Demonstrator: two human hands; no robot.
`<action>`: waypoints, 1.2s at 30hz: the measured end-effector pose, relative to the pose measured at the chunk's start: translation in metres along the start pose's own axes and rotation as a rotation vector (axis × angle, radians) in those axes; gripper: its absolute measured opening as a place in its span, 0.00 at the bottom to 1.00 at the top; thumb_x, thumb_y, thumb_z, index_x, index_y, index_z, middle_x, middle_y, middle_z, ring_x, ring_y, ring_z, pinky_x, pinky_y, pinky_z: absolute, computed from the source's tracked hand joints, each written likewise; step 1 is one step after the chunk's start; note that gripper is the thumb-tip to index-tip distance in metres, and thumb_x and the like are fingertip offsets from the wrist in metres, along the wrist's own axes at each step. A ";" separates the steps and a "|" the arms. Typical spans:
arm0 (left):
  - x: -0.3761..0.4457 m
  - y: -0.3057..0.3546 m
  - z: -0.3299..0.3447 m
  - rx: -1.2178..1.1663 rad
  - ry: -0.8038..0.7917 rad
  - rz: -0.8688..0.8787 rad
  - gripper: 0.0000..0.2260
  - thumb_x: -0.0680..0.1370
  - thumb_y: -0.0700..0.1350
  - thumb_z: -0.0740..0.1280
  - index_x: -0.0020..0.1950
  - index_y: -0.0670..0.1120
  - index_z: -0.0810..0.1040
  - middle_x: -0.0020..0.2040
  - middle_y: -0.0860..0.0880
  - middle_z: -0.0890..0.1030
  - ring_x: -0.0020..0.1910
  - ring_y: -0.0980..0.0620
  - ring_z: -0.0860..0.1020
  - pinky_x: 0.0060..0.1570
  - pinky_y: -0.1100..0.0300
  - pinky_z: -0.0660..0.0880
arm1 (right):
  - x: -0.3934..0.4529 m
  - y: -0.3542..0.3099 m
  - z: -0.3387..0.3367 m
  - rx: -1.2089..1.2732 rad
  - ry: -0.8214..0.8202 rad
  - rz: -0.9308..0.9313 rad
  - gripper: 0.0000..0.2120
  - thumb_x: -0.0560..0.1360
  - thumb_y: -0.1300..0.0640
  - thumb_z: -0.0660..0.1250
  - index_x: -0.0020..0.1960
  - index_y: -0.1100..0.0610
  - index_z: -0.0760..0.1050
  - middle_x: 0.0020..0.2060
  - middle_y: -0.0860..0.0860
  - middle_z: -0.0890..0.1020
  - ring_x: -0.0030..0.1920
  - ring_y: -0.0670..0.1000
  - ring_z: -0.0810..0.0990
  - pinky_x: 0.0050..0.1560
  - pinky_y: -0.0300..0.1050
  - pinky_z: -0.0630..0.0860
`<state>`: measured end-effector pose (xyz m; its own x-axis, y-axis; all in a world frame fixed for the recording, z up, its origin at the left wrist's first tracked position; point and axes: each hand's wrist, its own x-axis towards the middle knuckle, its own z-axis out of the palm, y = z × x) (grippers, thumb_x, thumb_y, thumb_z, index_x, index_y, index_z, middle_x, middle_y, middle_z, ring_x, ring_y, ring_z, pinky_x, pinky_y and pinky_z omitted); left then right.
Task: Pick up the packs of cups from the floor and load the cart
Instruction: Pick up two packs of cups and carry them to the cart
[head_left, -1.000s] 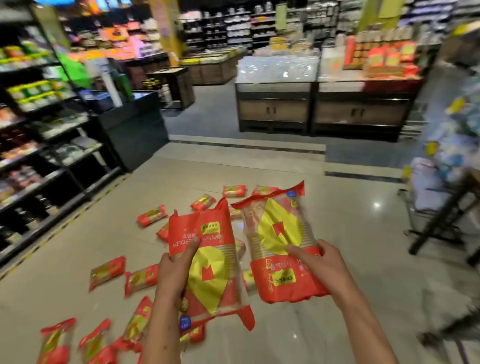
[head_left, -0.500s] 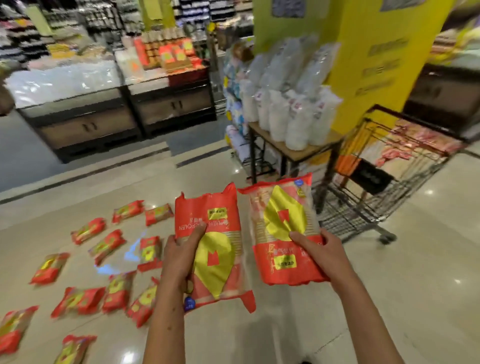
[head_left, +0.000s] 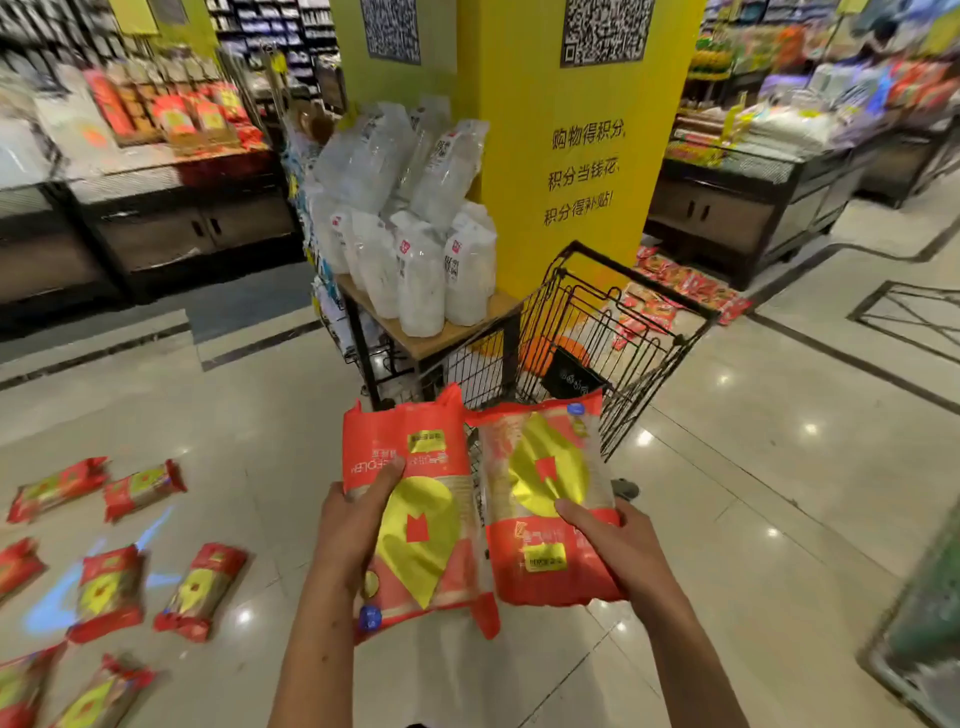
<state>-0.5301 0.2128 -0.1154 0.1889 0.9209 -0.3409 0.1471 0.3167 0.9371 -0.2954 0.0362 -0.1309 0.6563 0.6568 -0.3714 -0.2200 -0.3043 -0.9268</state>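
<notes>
Left hand (head_left: 353, 525) fingers—hidden behind pack (head_left: 421, 519)

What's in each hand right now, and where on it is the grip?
Left hand grips one red pack of cups by its left edge; right hand grips a second pack by its lower right side.

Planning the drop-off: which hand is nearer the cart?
Right. The right hand sits just below the cart; the left hand is further left, below the wooden table.
</notes>
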 end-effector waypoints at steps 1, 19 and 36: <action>0.007 0.003 0.013 0.005 -0.005 0.001 0.23 0.71 0.58 0.77 0.58 0.46 0.80 0.47 0.45 0.87 0.43 0.45 0.87 0.40 0.56 0.81 | 0.013 0.002 -0.007 0.008 0.005 0.018 0.18 0.66 0.50 0.82 0.52 0.53 0.81 0.42 0.52 0.88 0.40 0.53 0.88 0.42 0.51 0.85; 0.240 0.020 0.227 -0.137 -0.157 -0.136 0.18 0.75 0.57 0.74 0.60 0.48 0.82 0.46 0.49 0.89 0.44 0.50 0.88 0.42 0.59 0.81 | 0.344 -0.072 -0.054 -0.105 -0.006 0.103 0.20 0.65 0.43 0.81 0.50 0.52 0.80 0.39 0.49 0.88 0.40 0.52 0.88 0.42 0.49 0.85; 0.401 -0.014 0.327 -0.185 0.152 -0.385 0.29 0.69 0.59 0.77 0.65 0.46 0.78 0.51 0.44 0.88 0.46 0.44 0.88 0.46 0.52 0.83 | 0.617 -0.067 -0.024 -0.266 -0.265 0.431 0.42 0.54 0.44 0.86 0.62 0.59 0.78 0.50 0.56 0.87 0.46 0.57 0.88 0.48 0.56 0.85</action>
<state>-0.1387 0.5035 -0.2898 0.0076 0.7469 -0.6649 -0.0001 0.6649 0.7469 0.1413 0.4454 -0.2962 0.3366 0.5753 -0.7455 -0.2158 -0.7235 -0.6558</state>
